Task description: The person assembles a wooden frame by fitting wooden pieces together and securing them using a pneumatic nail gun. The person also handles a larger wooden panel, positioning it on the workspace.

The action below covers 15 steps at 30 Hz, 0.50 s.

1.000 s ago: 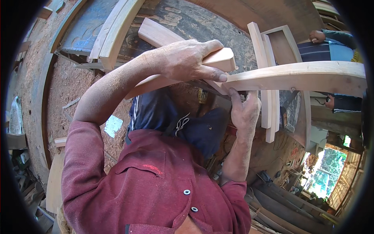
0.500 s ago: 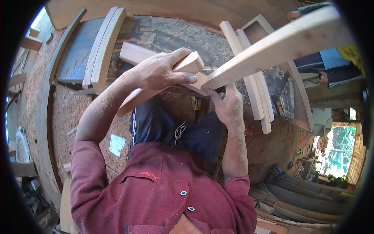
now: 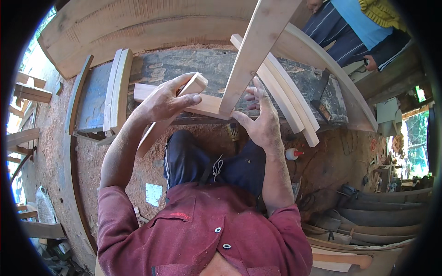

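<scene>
My left hand [image 3: 168, 99] is wrapped round a pale wooden bar [image 3: 196, 83], whose lower end slants down past my wrist. Behind that bar lies another wooden piece [image 3: 209, 105], running sideways along the bench's near edge. A long pale board [image 3: 255, 48] rises from the right end of this piece, slanting up and away to the right. Beside the board's lower end is my right hand [image 3: 264, 120], open, with fingers spread. Its thumb reaches towards the corner where the two pieces meet; whether it touches is hard to tell.
The worn dark bench [image 3: 198, 60] carries paired wooden bars [image 3: 117, 89], curved bars [image 3: 287, 99] and a dark tool [image 3: 320, 94]. A white bottle with a red cap [image 3: 293, 153] stands below right. Another person's hand [image 3: 369, 63] shows at upper right. Shavings cover the floor [image 3: 55, 170].
My right hand has loosened from the board's lower end and spread its fingers. The long board now stands steeper in view. My left hand keeps hold of its bar. The whole view has shifted.
</scene>
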### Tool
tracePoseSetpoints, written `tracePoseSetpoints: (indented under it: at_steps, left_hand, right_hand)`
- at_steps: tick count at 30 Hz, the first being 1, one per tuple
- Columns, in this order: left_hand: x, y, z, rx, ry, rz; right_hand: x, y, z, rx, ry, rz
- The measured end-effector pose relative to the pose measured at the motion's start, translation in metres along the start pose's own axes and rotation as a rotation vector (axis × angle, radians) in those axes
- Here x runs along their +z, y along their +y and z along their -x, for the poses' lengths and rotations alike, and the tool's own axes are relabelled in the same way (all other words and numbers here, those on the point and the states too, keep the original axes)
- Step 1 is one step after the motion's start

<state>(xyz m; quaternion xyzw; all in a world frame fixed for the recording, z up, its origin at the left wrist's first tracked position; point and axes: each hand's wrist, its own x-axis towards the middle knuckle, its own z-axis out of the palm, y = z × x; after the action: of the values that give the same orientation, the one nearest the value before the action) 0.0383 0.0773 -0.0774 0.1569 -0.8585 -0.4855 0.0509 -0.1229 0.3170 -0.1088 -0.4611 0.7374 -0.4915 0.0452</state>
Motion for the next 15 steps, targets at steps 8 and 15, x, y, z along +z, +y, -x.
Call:
tracePoseSetpoints:
  at_steps: [8, 15]
  left_hand:
    - [-0.066, 0.077, 0.012, 0.163, 0.1, 0.116]
    - [-0.156, 0.268, 0.014, 0.59, 0.206, -0.249]
  right_hand:
    - [-0.033, -0.027, -0.017, -0.134, 0.149, -0.179]
    - [-0.093, -0.12, -0.09, -0.454, 0.405, -0.434]
